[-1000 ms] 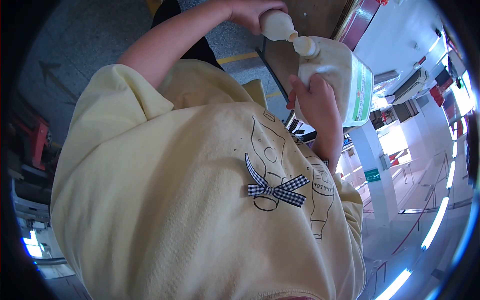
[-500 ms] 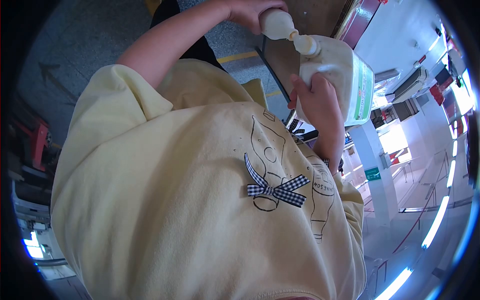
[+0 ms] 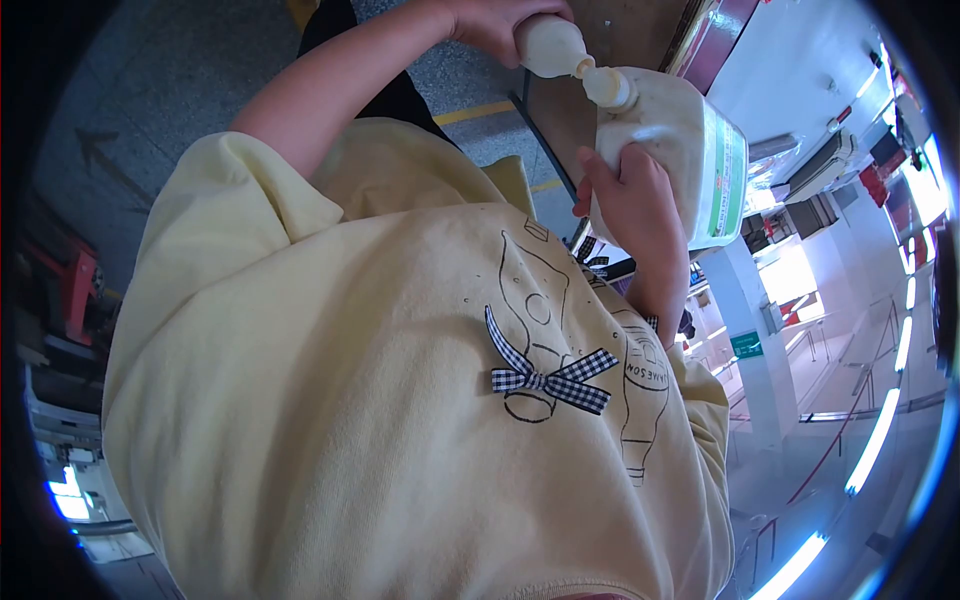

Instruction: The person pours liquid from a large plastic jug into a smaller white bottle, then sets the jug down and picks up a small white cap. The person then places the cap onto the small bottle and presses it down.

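Observation:
My left hand (image 3: 492, 28) is closed around a small whitish plastic bottle (image 3: 552, 46). The bottle's narrow neck meets the white mouth (image 3: 608, 88) of a large jug. Whether liquid passes between them cannot be seen. This whitish plastic jug (image 3: 668, 115), tilted, has a green and white label (image 3: 726, 175) on its side. My right hand (image 3: 636, 190) grips it with fingers curled at its near side; the part they wrap around is mostly hidden.
A brown board-like surface (image 3: 560, 125) lies behind the bottle and jug. Grey floor (image 3: 470, 75) with yellow lines shows beyond my body. A white pillar (image 3: 750, 330) and bright ceiling lights (image 3: 872, 445) are to the right. A red object (image 3: 72, 265) stands at the far left.

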### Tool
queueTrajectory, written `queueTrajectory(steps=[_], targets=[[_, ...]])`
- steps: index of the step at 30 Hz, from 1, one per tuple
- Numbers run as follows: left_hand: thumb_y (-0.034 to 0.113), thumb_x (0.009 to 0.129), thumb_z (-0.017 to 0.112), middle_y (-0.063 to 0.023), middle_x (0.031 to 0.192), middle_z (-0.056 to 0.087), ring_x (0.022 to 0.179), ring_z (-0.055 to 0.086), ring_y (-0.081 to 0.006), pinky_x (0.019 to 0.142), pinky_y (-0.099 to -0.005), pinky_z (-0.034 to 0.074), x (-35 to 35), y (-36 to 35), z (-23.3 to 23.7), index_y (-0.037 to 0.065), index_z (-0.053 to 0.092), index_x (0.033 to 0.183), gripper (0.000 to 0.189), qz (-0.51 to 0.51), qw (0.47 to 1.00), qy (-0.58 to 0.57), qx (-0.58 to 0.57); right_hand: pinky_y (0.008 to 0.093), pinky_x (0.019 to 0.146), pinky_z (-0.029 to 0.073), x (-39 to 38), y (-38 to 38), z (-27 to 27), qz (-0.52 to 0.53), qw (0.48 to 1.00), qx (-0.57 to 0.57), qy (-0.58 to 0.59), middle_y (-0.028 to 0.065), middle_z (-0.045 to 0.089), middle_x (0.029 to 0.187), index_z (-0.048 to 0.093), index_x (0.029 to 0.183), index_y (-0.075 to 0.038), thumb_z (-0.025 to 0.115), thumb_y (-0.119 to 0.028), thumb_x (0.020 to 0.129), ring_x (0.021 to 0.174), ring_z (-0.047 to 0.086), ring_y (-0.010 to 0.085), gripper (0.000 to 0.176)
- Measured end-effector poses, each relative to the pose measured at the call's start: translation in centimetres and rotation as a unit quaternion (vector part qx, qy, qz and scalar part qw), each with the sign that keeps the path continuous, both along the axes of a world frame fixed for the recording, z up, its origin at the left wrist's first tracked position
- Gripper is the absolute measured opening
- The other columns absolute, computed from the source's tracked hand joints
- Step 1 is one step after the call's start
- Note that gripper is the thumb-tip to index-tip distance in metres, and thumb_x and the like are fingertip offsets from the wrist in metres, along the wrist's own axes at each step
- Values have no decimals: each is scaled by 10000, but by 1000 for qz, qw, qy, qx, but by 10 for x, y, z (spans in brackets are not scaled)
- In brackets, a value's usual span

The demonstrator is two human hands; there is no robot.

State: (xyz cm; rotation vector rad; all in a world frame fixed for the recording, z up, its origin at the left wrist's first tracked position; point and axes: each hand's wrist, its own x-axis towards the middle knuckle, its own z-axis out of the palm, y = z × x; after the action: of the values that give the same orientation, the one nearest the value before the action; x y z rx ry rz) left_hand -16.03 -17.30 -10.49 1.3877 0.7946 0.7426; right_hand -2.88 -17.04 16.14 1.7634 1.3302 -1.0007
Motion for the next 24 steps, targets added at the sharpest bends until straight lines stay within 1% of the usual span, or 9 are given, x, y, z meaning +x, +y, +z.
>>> queueTrajectory(steps=[4,6,9,19,22,24], targets=[[217,587,914,-145,1280,597,1236,537,-364,1040,-478,441,0,0,4,135,550,1273,781,-1,1000,11,-10,373,615,550,0,0,0,1,1000,0,4,170,692,702,585,828,98,622,-244,999,632,726,247,384],[220,594,914,-143,1283,598,1231,542,-363,1034,-476,445,-1,-1,5,132,554,1266,767,2,1000,-12,-26,375,616,550,0,1,1,-1,1000,-4,-4,171,695,706,584,837,98,622,-247,998,634,727,252,382],[224,600,913,-145,1282,599,1219,548,-365,1032,-476,444,0,0,0,131,556,1264,760,1,1000,-12,4,374,621,554,1,2,0,-6,1000,-9,-7,171,698,708,589,851,98,622,-247,996,642,730,256,376],[245,599,921,-142,1244,616,1206,558,-359,1032,-469,444,-3,2,6,129,553,1267,771,5,1000,-9,18,382,663,560,2,3,0,-8,1000,-9,5,176,700,713,599,869,102,616,-245,989,654,733,257,368],[243,613,920,-138,1247,616,1207,563,-348,1030,-461,449,-3,1,5,128,554,1267,758,0,999,-33,-7,386,665,558,1,2,0,-10,1000,-12,2,174,698,706,603,861,98,617,-249,989,653,732,259,370],[242,620,924,-135,1248,618,1204,569,-337,1026,-451,456,-4,2,2,127,554,1268,754,-7,1000,-15,17,391,668,555,-1,3,1,-19,1000,-11,-3,173,694,690,609,855,94,618,-250,988,651,731,262,369]])
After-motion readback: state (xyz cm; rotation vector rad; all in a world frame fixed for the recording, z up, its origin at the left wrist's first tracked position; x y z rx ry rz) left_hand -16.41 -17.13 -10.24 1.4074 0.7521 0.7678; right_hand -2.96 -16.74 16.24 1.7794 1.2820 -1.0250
